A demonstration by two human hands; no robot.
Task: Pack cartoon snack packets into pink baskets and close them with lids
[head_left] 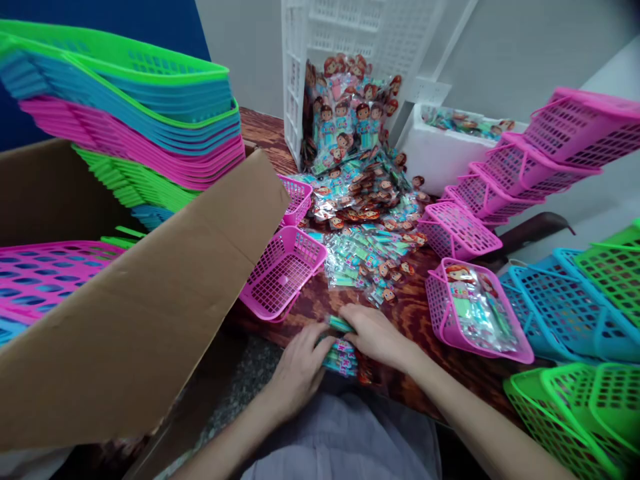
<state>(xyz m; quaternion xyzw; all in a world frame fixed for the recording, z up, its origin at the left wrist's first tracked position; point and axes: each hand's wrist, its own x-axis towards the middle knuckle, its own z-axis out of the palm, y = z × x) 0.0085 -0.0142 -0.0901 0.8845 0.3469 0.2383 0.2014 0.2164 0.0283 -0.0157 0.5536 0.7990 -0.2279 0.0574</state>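
In the head view, a heap of packets (360,193) in slick, crinkly clear film, printed with cartoon figures, spreads over a swirl-grained wooden table (413,293). Nearer the person than the heap, at the table's edge, the left hand (301,363) and right hand (375,333) both curl snugly round a small stack of packets (341,359); some fingertips are hidden. Behind the heap, a slotted white plastic crate (294,87) holds more packets. Left of the heap, a rounded pink lattice basket (283,277) shows its mesh floor; farther left, a plain brown cardboard box (165,287) holds nested green, blue and pink baskets (165,133). Right of the heap, a packet-filled pink basket (437,300) stands near stacked pink baskets (515,160); a smooth white box (425,153) behind also holds packets.
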